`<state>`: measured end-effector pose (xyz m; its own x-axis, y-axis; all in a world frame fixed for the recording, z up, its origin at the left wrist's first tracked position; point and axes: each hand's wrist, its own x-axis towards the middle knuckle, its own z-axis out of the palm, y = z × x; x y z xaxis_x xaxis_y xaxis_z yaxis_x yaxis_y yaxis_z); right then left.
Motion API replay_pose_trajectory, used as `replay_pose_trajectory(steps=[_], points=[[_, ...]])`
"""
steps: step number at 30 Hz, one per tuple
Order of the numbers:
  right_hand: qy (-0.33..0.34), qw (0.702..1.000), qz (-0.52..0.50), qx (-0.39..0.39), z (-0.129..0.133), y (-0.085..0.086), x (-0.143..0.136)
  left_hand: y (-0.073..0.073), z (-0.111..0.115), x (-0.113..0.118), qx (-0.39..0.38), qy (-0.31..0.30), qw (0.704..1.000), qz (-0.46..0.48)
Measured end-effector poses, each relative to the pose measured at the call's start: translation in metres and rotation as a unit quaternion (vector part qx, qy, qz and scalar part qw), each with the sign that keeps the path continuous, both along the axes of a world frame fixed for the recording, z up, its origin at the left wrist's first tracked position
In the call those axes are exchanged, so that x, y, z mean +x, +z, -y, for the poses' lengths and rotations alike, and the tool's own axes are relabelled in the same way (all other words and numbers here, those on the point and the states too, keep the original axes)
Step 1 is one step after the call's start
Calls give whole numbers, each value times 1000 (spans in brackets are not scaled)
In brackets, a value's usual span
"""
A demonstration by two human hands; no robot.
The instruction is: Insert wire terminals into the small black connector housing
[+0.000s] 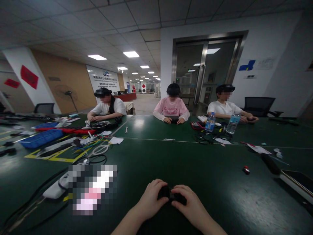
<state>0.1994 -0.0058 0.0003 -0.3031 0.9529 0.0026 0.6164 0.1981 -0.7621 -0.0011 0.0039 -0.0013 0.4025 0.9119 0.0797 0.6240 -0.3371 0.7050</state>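
Observation:
Near the front edge of the green table, my left hand (pixel 153 198) and my right hand (pixel 187 203) grip a small black object (pixel 172 195) between them. Fingers curl over its far side, and both thumbs press it from the near side. Most of it is covered by my hands, and its exact kind is too dark to tell. It is at or just above the tabletop (pixel 137 163); I cannot tell which.
On the left lie a white power strip (pixel 53 190), cables (pixel 100 150) and a blue tray (pixel 41 138). To the right are a small red-and-black item (pixel 246 169), a phone-like slab (pixel 298 182) and water bottles (pixel 233 123). Three people in headsets sit across the table.

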Motion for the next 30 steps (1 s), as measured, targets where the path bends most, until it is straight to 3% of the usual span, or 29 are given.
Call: replay_pose_trajectory(steps=[15,30], points=[[-4,1000,-14,20,1,1,-2,6,-1,-2,-19,-19,999,20],[0,1000,-13,22,2,3,-3,-15,-3,-4,13,-19,1000,14]])
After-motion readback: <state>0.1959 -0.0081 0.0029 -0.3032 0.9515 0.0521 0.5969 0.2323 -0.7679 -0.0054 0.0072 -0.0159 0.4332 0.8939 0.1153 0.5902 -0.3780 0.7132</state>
